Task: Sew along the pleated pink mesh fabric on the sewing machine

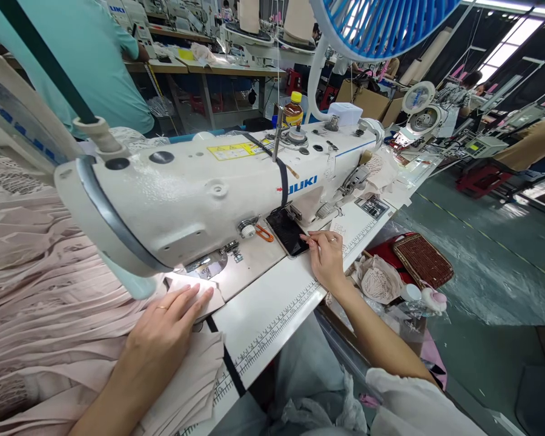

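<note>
My left hand (166, 330) lies flat with its fingers stretched over a pale pink fabric piece (204, 293), beside the needle area of a white sewing machine (177, 194). A large heap of pale pink fabric pieces (49, 290) spreads left of it and under the forearm. On the machine bed a black-screened smartphone (287, 232) lies flat. My right hand (327, 257) rests at its near right corner, a fingertip touching the screen. The fingers of that hand are loosely bent, and nothing shows held in them. Near the phone lies an orange clip-like thing (264, 234).
A ruler strip (272, 327) runs along the table's front edge. Below right sit a brown woven pad (423, 260) and a bundle of lace fabric (379, 278). A blue fan (386, 27) hangs above. Across the machine, a person in a teal shirt (72, 66) stands at another table.
</note>
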